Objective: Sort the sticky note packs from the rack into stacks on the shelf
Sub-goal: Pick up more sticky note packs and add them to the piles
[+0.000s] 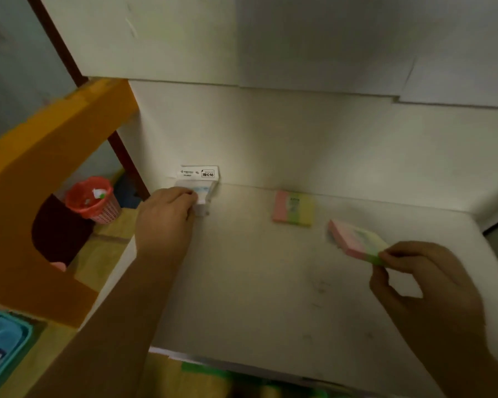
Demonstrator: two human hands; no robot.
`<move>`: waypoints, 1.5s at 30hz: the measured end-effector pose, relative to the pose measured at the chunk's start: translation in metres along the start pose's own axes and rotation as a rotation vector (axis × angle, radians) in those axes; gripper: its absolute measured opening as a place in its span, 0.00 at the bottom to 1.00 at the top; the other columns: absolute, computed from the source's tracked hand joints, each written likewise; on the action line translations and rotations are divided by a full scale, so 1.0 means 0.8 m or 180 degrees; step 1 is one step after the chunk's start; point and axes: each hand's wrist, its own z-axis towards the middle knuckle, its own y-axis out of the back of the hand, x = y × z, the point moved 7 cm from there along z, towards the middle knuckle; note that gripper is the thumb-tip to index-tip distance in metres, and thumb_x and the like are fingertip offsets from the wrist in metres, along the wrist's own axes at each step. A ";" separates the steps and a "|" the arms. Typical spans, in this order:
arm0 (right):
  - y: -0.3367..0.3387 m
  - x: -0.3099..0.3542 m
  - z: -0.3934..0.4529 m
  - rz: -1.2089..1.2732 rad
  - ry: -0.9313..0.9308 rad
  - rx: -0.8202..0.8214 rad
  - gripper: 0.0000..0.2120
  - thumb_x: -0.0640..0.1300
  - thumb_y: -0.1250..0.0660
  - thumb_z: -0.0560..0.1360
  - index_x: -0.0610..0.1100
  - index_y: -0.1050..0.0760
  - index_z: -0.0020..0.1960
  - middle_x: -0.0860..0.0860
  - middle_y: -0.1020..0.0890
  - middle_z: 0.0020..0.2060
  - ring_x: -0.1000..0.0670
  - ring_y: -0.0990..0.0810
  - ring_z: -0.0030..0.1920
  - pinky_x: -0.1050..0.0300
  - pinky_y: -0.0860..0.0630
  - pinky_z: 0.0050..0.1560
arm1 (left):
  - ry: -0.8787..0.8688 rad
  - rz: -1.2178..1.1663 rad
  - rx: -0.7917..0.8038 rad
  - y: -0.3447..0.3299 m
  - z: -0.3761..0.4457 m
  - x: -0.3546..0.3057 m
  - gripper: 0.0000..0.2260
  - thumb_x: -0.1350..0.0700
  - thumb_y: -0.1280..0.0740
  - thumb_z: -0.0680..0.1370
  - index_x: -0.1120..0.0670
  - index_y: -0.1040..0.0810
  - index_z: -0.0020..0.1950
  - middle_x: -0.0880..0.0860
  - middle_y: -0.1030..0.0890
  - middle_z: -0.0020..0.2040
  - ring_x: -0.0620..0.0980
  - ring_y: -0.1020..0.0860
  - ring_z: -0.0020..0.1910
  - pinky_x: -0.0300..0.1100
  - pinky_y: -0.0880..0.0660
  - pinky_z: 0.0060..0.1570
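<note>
While two sticky note packs are in the person's hands, a third pastel pack (293,207), striped pink, green and yellow, lies flat on the white shelf (256,282) near its back wall, touched by nothing. The right hand (423,285) pinches the near corner of a similar pink, green and yellow pack (355,239) between thumb and fingertips, holding it tilted just above the shelf surface, to the right of the lying pack and apart from it. The left hand (164,222) is closed over a white pack (203,193) with a pale blue edge, pressed into the shelf's back left corner; its printed header card (198,172) stands up against the back wall. How many packs sit under that hand cannot be told.

Between the two hands the shelf surface is bare apart from faint scuff marks, so nothing lies between the held pack and the lying one. Left of the shelf, an orange curved frame (35,196) crosses the view, with a red mesh basket (91,201) holding some scraps behind it on the floor. At the lower left corner sits a blue plastic tray (3,349). A strip of green (210,369) shows below the shelf's front edge, too blurred to identify.
</note>
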 end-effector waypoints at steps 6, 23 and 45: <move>-0.016 0.011 0.012 -0.0020 0.0032 -0.0047 0.07 0.39 0.29 0.72 0.34 0.18 0.43 0.41 0.18 0.45 0.41 0.19 0.48 0.59 0.26 0.57 | -0.0075 0.0075 0.0351 -0.026 0.000 0.016 0.12 0.60 0.31 0.75 0.57 0.18 0.57 0.57 0.18 0.57 0.59 0.21 0.55 0.50 0.29 0.58; -0.155 0.009 0.071 0.0349 -0.0185 0.0230 0.07 0.34 0.24 0.66 0.39 0.20 0.41 0.45 0.20 0.43 0.42 0.22 0.45 0.56 0.27 0.48 | -0.0322 -0.0348 0.0152 0.007 -0.012 -0.020 0.19 0.53 0.44 0.75 0.59 0.17 0.54 0.58 0.17 0.55 0.61 0.20 0.55 0.57 0.23 0.53; -0.149 0.028 0.045 -0.0346 -0.0296 0.1172 0.18 0.44 0.28 0.74 0.43 0.22 0.63 0.46 0.20 0.60 0.45 0.24 0.60 0.53 0.26 0.61 | -0.0872 -0.1355 -0.0204 0.035 -0.005 -0.082 0.13 0.57 0.36 0.76 0.58 0.18 0.58 0.55 0.18 0.56 0.54 0.21 0.56 0.45 0.28 0.61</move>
